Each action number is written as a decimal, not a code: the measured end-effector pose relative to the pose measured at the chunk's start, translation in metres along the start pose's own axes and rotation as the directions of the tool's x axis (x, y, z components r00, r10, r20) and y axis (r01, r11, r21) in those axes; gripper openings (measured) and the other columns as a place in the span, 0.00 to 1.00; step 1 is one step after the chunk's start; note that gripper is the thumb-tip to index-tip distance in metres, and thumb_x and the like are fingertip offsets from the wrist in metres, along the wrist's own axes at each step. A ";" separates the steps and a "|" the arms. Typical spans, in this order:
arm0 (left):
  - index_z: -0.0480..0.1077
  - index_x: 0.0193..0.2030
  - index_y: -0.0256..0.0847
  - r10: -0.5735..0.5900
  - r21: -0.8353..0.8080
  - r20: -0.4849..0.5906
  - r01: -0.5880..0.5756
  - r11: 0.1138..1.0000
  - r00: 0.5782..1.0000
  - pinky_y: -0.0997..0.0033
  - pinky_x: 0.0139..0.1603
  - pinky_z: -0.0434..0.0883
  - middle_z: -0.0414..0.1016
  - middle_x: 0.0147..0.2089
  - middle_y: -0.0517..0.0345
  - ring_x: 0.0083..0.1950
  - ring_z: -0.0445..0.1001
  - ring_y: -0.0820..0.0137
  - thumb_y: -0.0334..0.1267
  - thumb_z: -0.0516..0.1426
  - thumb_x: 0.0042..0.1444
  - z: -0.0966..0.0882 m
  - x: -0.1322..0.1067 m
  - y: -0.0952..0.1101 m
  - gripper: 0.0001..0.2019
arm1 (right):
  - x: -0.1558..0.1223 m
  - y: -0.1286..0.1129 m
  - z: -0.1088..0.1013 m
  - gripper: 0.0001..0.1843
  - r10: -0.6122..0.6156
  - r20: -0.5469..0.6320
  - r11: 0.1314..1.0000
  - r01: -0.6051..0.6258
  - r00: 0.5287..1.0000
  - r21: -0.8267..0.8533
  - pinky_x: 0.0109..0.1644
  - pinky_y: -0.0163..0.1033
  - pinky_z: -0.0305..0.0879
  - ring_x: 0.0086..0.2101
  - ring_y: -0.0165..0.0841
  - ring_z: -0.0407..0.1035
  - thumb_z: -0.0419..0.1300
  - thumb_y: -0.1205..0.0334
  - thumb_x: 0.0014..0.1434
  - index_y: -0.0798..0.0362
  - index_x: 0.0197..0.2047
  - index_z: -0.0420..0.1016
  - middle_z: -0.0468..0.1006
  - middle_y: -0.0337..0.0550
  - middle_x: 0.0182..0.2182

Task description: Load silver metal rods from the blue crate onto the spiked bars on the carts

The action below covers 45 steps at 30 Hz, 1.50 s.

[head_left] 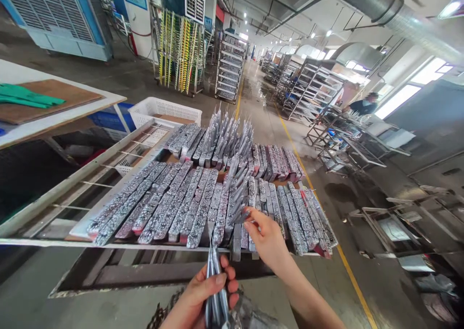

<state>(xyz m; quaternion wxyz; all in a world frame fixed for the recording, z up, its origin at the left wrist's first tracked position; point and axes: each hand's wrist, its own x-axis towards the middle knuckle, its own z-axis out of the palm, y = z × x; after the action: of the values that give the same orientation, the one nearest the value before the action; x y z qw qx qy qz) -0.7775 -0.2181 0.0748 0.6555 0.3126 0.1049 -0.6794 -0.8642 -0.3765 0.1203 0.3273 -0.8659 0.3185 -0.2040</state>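
My left hand (213, 290), low in the middle, is closed around a bundle of slim silvery metal pieces (216, 305). Their narrow ends point up and away from me; the exact kind is unclear. My right hand (266, 234) is at the front edge of the rack, its thumb and fingers pinched at a dull grey metal piece (239, 217). Beyond the fingertips, similar metal pieces (237, 181) stand upright in a row among long speckled grey blocks (203, 203). The blocks lie side by side in two rows. My right fingers partly cover the pinched piece.
A pale metal frame (39, 242) carries the blocks. At left are a table (108, 101) with green gloves (29, 96) and a white plastic basket (165, 107). Tray racks (230, 67) stand behind, and a person (364, 105) is at the right, far off.
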 end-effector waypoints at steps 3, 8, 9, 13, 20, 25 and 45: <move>0.70 0.34 0.39 0.008 0.029 0.004 -0.008 1.000 1.000 0.67 0.33 0.73 0.75 0.45 0.49 0.40 0.75 0.62 0.30 0.63 0.40 0.002 0.004 -0.002 0.12 | 0.007 -0.005 0.003 0.10 -0.022 -0.041 0.999 0.020 0.999 -0.043 0.40 0.35 0.62 0.34 0.32 0.68 0.52 0.66 0.55 0.52 0.39 0.73 0.76 0.40 0.33; 0.68 0.34 0.39 0.019 0.026 0.097 -0.022 0.999 0.995 0.73 0.28 0.73 0.68 0.55 0.47 0.57 0.63 0.53 0.32 0.62 0.43 0.004 0.006 -0.002 0.10 | 0.008 -0.004 0.005 0.08 -0.023 -0.162 0.998 0.014 0.987 -0.053 0.35 0.34 0.62 0.30 0.31 0.68 0.54 0.66 0.52 0.53 0.35 0.72 0.75 0.39 0.28; 0.68 0.34 0.39 0.022 0.022 0.112 -0.024 0.999 0.993 0.73 0.27 0.73 0.68 0.55 0.46 0.58 0.62 0.52 0.32 0.62 0.43 0.004 0.006 -0.002 0.10 | 0.007 -0.003 0.006 0.08 -0.029 -0.173 0.998 0.021 0.985 -0.052 0.35 0.34 0.62 0.29 0.31 0.68 0.53 0.66 0.52 0.53 0.35 0.72 0.75 0.39 0.28; 0.69 0.35 0.39 0.018 0.020 0.119 -0.020 1.000 0.993 0.74 0.27 0.73 0.70 0.53 0.46 0.59 0.61 0.52 0.33 0.61 0.44 0.003 0.006 -0.002 0.09 | 0.003 0.000 0.011 0.08 -0.071 -0.221 0.997 0.060 0.973 -0.053 0.35 0.33 0.64 0.29 0.30 0.69 0.53 0.65 0.52 0.54 0.34 0.71 0.76 0.40 0.29; 0.68 0.35 0.39 0.010 0.032 0.081 -0.012 0.999 0.997 0.75 0.27 0.71 0.72 0.51 0.44 0.59 0.60 0.53 0.32 0.60 0.45 0.006 0.007 0.000 0.09 | 0.003 0.003 0.012 0.08 -0.068 -0.243 0.997 0.060 0.968 -0.039 0.34 0.34 0.65 0.29 0.30 0.69 0.53 0.66 0.51 0.54 0.34 0.70 0.76 0.40 0.29; 0.68 0.36 0.39 -0.008 0.032 0.068 0.005 0.999 0.998 0.75 0.26 0.70 0.72 0.51 0.45 0.59 0.61 0.53 0.33 0.60 0.45 0.004 0.009 0.000 0.10 | 0.007 0.002 0.006 0.09 -0.048 -0.154 0.999 0.047 0.987 -0.006 0.36 0.34 0.65 0.30 0.30 0.69 0.52 0.66 0.52 0.54 0.37 0.70 0.75 0.40 0.30; 0.69 0.36 0.39 -0.005 0.029 0.062 0.003 1.000 0.998 0.75 0.25 0.70 0.71 0.52 0.43 0.59 0.61 0.54 0.34 0.60 0.45 0.007 0.009 0.002 0.09 | 0.002 -0.006 -0.031 0.04 -0.061 -0.331 0.990 0.098 0.942 0.097 0.41 0.38 0.63 0.34 0.32 0.67 0.57 0.60 0.53 0.52 0.31 0.69 0.73 0.41 0.31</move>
<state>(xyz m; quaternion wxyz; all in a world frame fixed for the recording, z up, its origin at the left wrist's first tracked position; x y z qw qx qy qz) -0.7772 -0.2299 0.0753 0.6525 0.3008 0.0753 -0.6915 -0.8779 -0.3876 0.1466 0.3095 -0.8123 0.3213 -0.3757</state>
